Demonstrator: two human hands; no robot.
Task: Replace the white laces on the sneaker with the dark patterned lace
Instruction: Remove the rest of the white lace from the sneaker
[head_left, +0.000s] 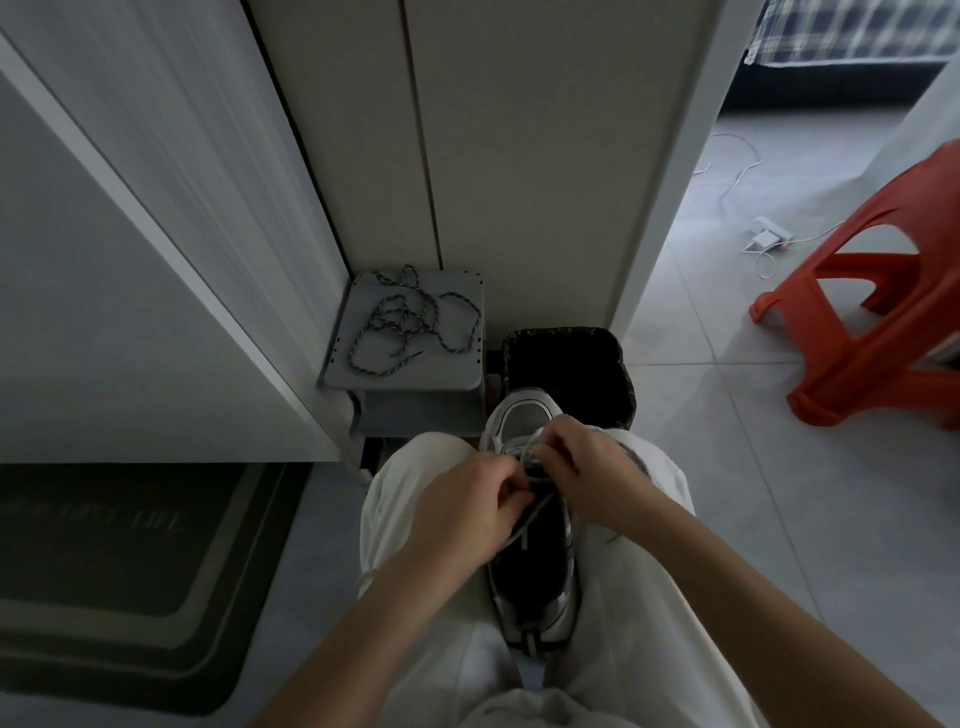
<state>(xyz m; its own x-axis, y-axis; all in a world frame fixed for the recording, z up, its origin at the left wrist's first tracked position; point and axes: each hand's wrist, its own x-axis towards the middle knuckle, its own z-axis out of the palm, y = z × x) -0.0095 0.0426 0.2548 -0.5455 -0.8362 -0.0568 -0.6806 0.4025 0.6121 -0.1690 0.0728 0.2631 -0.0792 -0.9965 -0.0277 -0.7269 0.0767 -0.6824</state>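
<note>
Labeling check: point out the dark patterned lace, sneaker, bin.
dark patterned lace (408, 316), head view, middle of tangle
sneaker (524, 417), head view, mesh toe
bin (571, 364), head view, liner's inner wall

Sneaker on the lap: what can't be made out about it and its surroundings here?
- Head view: the left hand and right hand, pinching the white laces, cover the front eyelets of the sneaker; how much is unlaced is hidden.
- Head view: doormat lettering, too dim and blurred to read.
- Head view: red stool, cut off by the right edge.
</note>
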